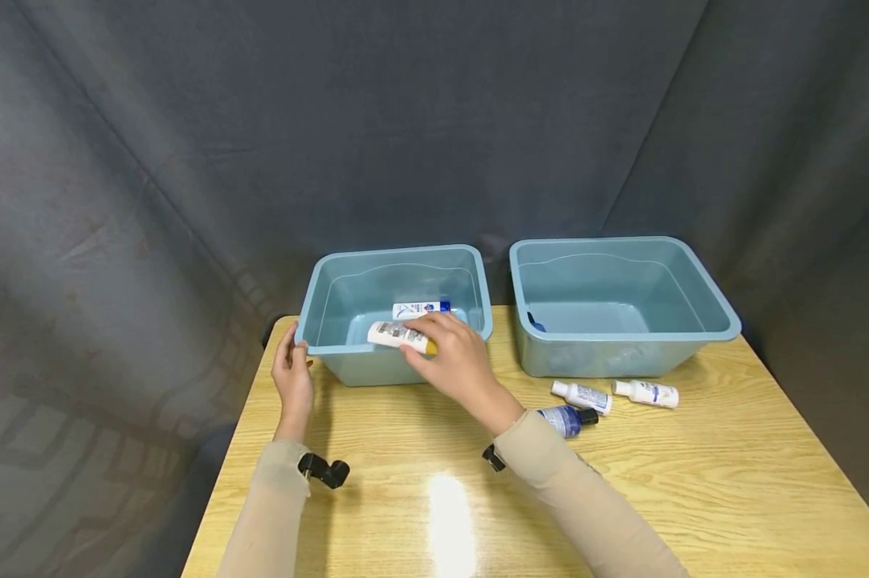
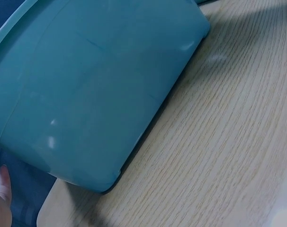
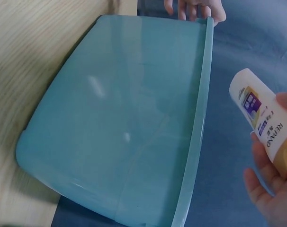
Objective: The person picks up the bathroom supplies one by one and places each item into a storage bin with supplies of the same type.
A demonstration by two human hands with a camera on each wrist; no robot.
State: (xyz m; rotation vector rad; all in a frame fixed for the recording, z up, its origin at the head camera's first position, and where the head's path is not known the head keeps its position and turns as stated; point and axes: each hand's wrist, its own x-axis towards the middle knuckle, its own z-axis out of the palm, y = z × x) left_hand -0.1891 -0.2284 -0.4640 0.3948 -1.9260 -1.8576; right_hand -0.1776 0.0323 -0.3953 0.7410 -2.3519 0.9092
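Note:
My right hand holds a white bottle with a yellow cap over the front rim of the left blue bin. In the right wrist view the bottle shows purple print, its cap end towards the palm. At the front left corner of that bin my left hand grips the rim, the thumb by the edge and the fingers along the outside. Inside the bin lies a white bottle with a blue cap, partly hidden behind the right hand and the held bottle.
A second blue bin stands to the right, a dark item at its inner left. Before it lie two small white bottles, one left of the other. A blue bottle with a black cap lies partly behind the right sleeve.

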